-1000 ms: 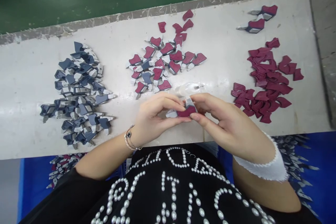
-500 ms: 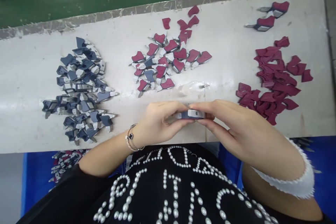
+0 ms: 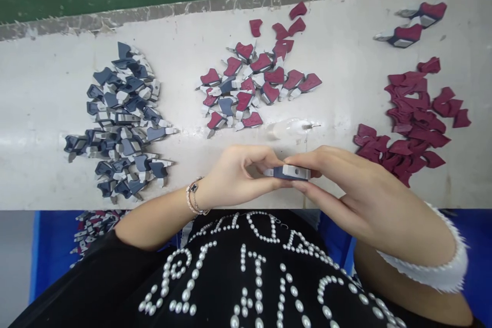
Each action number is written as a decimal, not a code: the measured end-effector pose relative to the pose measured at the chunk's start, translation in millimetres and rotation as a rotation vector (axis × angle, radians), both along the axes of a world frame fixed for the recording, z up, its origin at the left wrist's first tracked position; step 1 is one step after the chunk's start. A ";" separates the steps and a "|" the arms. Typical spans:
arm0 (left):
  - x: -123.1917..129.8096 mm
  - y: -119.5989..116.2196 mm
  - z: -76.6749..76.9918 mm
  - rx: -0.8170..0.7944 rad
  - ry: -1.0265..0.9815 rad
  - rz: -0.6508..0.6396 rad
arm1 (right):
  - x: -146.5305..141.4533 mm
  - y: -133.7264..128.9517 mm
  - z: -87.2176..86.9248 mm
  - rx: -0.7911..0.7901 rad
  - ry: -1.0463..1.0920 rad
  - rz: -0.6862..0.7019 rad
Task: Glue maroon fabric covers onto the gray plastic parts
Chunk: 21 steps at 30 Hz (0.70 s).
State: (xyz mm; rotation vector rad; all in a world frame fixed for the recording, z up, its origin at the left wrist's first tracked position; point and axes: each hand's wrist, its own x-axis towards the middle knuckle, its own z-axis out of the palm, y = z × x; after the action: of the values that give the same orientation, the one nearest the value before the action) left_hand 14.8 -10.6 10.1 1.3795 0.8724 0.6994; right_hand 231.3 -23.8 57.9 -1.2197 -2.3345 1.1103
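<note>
Grey-and-navy part point(image 3: 294, 172) in left hand point(image 3: 234, 177) and right hand point(image 3: 351, 189), loose maroon pieces point(image 3: 417, 118) nearby.

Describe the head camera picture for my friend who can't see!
A person's left hand and right hand pinch a small blue and white part at a white table. On it lie a blue and white heap at left, a mostly red-topped heap in the middle, and dark red pieces at right.

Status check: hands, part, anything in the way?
Left hand, right hand: both pinching one grey-and-blue part. Pale narrow side showing. Maroon pieces piled beyond right hand; nothing seen blocking.
</note>
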 end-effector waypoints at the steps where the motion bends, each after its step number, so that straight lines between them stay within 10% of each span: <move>1: 0.2 -0.1 -0.1 0.015 0.005 -0.005 | -1.8 -0.1 -0.9 0.003 -0.002 -0.002; 13: 2.7 1.5 -3.9 -0.176 -0.040 -0.009 | -3.2 -0.1 -10.3 0.035 -0.003 -0.045; 21: -2.3 3.5 -8.3 -0.020 0.086 -0.208 | -8.9 -6.0 -14.2 0.002 0.097 0.030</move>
State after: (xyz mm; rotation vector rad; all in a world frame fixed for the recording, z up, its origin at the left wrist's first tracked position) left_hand 12.4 -7.1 1.8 1.4662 0.7876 0.4738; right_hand 222.4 -29.8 43.7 -1.1081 -2.2883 1.1501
